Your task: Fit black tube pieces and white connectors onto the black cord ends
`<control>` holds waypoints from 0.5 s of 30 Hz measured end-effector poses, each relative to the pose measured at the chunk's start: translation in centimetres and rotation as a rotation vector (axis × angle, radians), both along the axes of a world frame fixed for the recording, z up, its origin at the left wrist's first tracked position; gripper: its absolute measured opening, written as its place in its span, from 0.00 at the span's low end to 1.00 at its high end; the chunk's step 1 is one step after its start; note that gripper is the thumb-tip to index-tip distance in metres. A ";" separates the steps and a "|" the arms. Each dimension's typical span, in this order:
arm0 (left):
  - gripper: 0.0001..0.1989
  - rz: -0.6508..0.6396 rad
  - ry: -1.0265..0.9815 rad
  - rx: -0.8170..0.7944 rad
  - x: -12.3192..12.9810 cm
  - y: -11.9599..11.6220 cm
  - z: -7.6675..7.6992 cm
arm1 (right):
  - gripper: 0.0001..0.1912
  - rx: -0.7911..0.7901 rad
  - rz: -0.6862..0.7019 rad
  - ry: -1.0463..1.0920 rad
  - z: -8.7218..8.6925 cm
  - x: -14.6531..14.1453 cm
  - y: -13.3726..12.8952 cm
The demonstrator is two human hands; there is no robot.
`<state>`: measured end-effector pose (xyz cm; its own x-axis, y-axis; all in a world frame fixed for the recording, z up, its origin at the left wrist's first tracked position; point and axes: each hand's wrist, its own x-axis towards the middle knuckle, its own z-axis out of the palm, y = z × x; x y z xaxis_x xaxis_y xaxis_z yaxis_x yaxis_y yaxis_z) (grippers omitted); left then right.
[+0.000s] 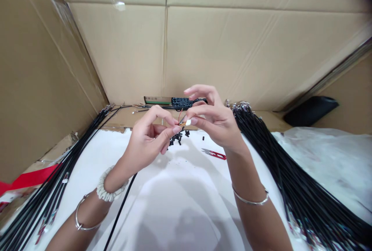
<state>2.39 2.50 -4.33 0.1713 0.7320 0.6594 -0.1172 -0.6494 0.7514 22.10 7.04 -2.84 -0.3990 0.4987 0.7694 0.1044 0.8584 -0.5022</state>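
Both hands meet in the middle of the head view over a white work surface [171, 189]. My left hand [152, 130] pinches the thin coloured wires at the end of a black cable [122, 208], which runs down toward the bottom edge. My right hand [213, 119] has thumb and forefinger closed at a small white connector [188, 122] on those wires, its other fingers raised. Orange and red strands show between the fingertips. Below the hands lie several short black tube pieces [177, 138]. Red-handled thread snips [214, 154] rest beside my right wrist.
A large bundle of black cables [290, 165] lies on the right, and another [72, 161] on the left. Clear plastic sheeting [328, 158] and a black object [310, 110] sit at far right. Cardboard walls [217, 49] surround the surface. At the back stands a box of black pieces [186, 102].
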 end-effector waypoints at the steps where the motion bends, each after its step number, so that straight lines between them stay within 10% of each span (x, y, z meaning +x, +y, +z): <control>1: 0.08 -0.005 -0.006 -0.018 0.0 0.0 0.1 | 0.05 -0.002 -0.002 -0.005 0.0 0.1 0.0; 15: 0.12 -0.096 0.012 -0.225 0.0 -0.5 1.0 | 0.05 -0.015 0.024 -0.014 0.2 0.4 -0.2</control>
<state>2.44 1.99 -3.31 0.2540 0.8402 0.4792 -0.1604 -0.4520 0.8775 22.55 6.88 -2.65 -0.4213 0.5002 0.7565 0.0911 0.8533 -0.5134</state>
